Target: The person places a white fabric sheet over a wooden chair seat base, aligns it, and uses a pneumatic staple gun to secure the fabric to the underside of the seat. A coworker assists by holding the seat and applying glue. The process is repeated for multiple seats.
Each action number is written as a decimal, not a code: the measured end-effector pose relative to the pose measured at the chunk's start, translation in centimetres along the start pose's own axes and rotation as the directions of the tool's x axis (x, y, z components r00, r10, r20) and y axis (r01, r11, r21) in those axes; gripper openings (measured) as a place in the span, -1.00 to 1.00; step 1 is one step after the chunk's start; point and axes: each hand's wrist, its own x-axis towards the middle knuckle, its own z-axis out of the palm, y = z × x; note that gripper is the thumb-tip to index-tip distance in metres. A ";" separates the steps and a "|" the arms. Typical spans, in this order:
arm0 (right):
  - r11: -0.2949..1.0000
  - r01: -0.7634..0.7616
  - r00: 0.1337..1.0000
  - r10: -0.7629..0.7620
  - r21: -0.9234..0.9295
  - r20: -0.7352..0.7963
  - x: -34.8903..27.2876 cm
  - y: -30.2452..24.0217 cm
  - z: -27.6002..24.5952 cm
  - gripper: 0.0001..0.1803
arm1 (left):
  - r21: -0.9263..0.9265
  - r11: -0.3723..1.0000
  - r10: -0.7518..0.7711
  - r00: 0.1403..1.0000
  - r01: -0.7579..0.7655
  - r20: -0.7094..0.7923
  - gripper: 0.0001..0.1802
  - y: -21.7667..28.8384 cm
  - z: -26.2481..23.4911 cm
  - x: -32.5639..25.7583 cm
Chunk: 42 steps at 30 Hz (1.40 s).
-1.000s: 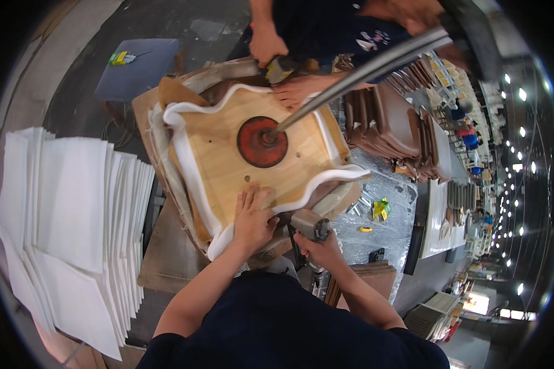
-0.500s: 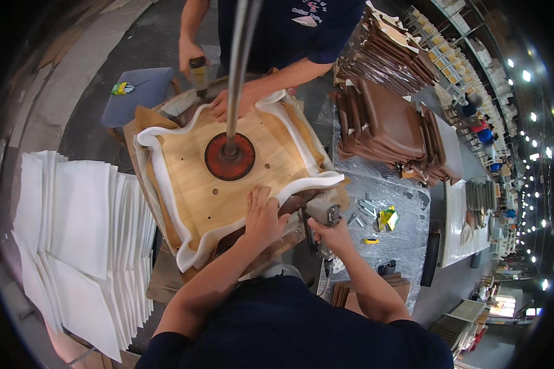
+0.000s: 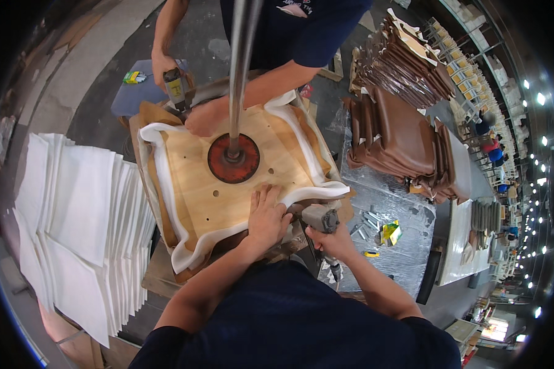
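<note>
A square wooden seat panel lies face down in front of me, edged with white padding and brown covering material. A metal rod with a round red disc presses on its middle. My left hand rests on the near edge, fingers stretched over the wood and thumb by the padding. Gripped in my right hand is a grey staple gun, its nose at the near right edge beside my left hand. The nose's exact contact is hidden.
Opposite, a co-worker's hand holds another staple gun; their other hand presses the far edge. White sheets are stacked at left. Brown covers stand at right, near loose staple strips and a yellow-green box.
My staple gun has shifted slightly left and down, closer to my left hand. The co-worker's hands and staple gun have moved left along the far edge.
</note>
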 end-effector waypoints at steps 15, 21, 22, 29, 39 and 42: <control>0.936 -0.102 0.988 0.134 -0.336 0.072 3.4 -3.7 0.2 -0.48 | -0.083 0.993 -0.084 0.995 0.080 -0.057 -0.79 0.3 0.1 0.6; 0.863 0.032 0.999 -0.020 -0.504 0.029 3.8 -3.4 0.9 -0.36 | -0.066 0.996 -0.070 0.996 0.066 -0.060 -0.73 0.0 0.5 0.6; 0.845 0.046 0.999 -0.037 -0.533 0.027 3.8 -3.2 0.8 -0.35 | -0.053 0.997 -0.062 0.997 0.060 -0.051 -0.72 -0.1 0.4 0.7; 0.946 -0.113 0.991 0.130 -0.305 0.036 3.0 -4.2 0.4 -0.34 | -0.019 0.999 -0.051 0.997 0.050 -0.054 -0.65 -0.5 -0.5 -1.0; 0.955 -0.103 0.987 0.132 -0.278 0.087 2.0 -3.4 1.0 -0.33 | -0.131 0.989 -0.081 0.995 0.073 -0.058 -0.80 -1.1 0.4 -1.1; 0.933 -0.125 0.985 0.157 -0.338 0.072 2.2 -4.1 1.8 -0.38 | -0.128 0.989 -0.086 0.993 0.075 -0.079 -0.83 -1.3 0.5 -1.3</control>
